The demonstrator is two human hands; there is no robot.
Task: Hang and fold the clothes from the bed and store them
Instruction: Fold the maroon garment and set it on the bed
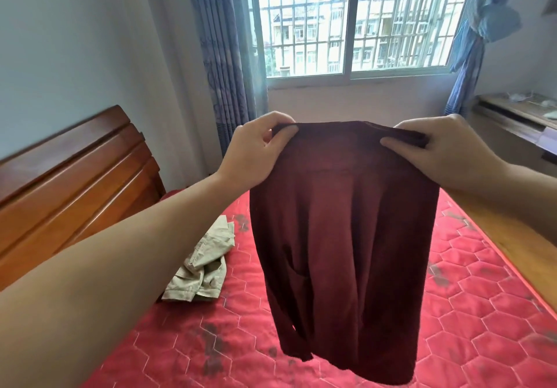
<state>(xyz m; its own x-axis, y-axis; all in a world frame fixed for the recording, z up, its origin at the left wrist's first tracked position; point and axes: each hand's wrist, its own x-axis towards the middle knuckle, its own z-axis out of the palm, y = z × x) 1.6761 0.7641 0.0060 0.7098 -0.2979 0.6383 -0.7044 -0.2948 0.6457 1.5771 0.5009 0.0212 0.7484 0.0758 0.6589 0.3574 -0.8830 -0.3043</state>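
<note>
Maroon top [343,237] held up over red mattress [470,291], hanging free (lower hem clear of bed). Left hand [256,149] pinches one upper corner, right hand [446,152] grips other. Beige garment [202,267] crumpled on mattress near wooden headboard [75,182].

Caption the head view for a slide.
Both hands, left hand and right hand, hold a maroon garment up over the red mattress.

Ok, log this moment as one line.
left hand: grips maroon sweater top | right hand: grips top | sweater: hanging above red mattress | beige garment: crumpled on mattress
</note>
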